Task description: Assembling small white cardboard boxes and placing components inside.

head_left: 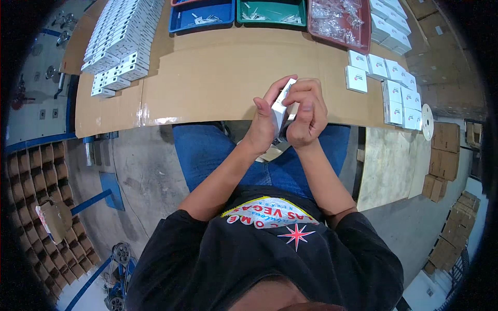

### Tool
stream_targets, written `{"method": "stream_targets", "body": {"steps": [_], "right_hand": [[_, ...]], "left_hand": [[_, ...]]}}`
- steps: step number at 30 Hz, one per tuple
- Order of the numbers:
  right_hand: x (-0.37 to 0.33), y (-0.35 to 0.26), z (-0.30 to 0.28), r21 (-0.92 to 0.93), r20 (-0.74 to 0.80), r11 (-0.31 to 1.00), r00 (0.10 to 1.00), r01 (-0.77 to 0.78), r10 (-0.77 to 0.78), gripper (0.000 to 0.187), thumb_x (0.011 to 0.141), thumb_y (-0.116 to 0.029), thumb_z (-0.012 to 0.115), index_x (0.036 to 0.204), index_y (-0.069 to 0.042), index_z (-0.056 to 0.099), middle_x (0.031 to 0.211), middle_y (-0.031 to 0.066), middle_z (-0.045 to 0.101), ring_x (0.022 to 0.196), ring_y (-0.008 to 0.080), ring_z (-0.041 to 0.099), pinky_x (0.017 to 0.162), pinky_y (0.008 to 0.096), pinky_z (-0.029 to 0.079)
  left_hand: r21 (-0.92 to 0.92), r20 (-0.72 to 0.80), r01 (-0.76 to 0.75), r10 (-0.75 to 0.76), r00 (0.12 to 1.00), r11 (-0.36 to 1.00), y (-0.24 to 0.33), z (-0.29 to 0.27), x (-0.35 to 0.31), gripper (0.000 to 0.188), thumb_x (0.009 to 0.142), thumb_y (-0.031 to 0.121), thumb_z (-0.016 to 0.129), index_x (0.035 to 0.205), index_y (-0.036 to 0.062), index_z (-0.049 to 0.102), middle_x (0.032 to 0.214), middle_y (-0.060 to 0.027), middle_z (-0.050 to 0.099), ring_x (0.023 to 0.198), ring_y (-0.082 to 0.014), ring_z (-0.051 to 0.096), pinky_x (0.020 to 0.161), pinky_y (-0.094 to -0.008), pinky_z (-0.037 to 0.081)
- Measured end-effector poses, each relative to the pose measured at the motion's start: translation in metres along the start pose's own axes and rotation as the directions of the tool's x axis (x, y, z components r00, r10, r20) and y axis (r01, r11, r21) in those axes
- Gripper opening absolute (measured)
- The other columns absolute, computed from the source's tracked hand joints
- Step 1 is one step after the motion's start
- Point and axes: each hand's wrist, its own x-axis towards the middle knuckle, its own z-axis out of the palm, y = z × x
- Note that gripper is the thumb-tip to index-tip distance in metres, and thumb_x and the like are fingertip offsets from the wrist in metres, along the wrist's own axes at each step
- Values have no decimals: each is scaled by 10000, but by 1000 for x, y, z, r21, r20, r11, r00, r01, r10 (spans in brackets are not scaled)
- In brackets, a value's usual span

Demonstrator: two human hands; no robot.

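Head camera shows a white carton (279, 110), likely light, stiff yet crushable, best gripped by its narrow edges, tilted at the near edge of the table (218, 78), the left hand (262, 124) clasping it between thumb and fingers, the right hand (307, 114) curled close, its grip unclear.

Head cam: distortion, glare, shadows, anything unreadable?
Head view: fisheye bends straight edges, corners go black. Head view: clear packets glint, small shiny patches on the cardboard-covered table's front edge, left of the hands. Head view: white box partly hidden by left hand and right hand, gap between palms dark.
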Motion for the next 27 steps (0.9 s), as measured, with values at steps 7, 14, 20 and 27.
{"method": "stream_targets", "body": {"steps": [7,14,20,27], "right_hand": [[1,6,3,8,-17,1000,1000,21,-21,427,1087,-268,418,776,-17,567,831,125,583,804,233,534,755,368,447],[-2,9,7,-57,-11,995,996,82,-83,352,1052,-239,517,785,-16,571,821,125,579,780,250,532,711,368,449],[-2,10,8,-90,6,991,995,96,-95,223,934,-173,687,776,-34,612,825,101,616,778,275,574,679,387,464],[-3,14,9,-99,95,995,995,14,-4,245,984,-152,651,798,-3,596,832,122,613,753,257,555,664,356,455]], "left_hand": [[45,-3,-6,7,1000,999,-3,-1,3,1188,850,951,199,1564,14,357,1427,-124,509,1329,-217,493,1140,-349,368],[80,-53,-6,10,999,997,-7,1,-2,1121,907,904,179,1537,6,409,1346,-124,572,1258,-203,540,1097,-335,412],[116,-163,113,-94,982,987,-13,-3,-3,881,1070,712,196,1491,-6,484,1323,-120,598,1219,-177,573,1076,-326,445],[-26,-195,175,-177,965,984,-19,-6,-3,811,1056,740,194,1237,63,602,1117,-35,635,1065,-131,615,919,-298,518]]}}
